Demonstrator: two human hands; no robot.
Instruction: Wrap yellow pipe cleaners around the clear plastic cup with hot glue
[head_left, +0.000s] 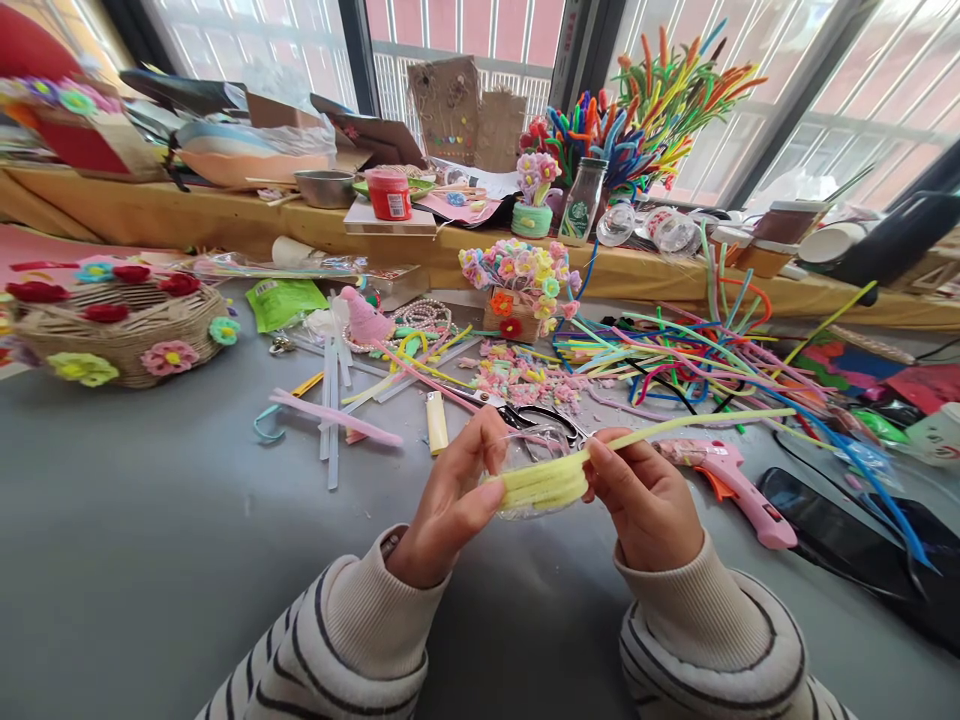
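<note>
Between my hands is a small clear plastic cup (536, 445), partly wrapped with rows of a pale yellow pipe cleaner (547, 482). My left hand (454, 500) grips the cup's left side, thumb on the yellow rows and fingers at the rim. With thumb and fingers together, my right hand (645, 495) pinches the pipe cleaner at the cup's right side; its loose end sticks out to the upper right. Just behind the cup lie black-handled scissors (544, 415). A cream lighter (436, 423) rests left of them, near my left hand. The cup's far side is partly hidden.
A pink glue gun (739, 485) lies right of my right hand, beside a black phone (806, 515). Loose pipe cleaners (675, 355) spread behind. Clear glue sticks (330, 420) lie left, near a flower-trimmed woven basket (127, 335). A cluttered ledge (262, 222) runs along the back.
</note>
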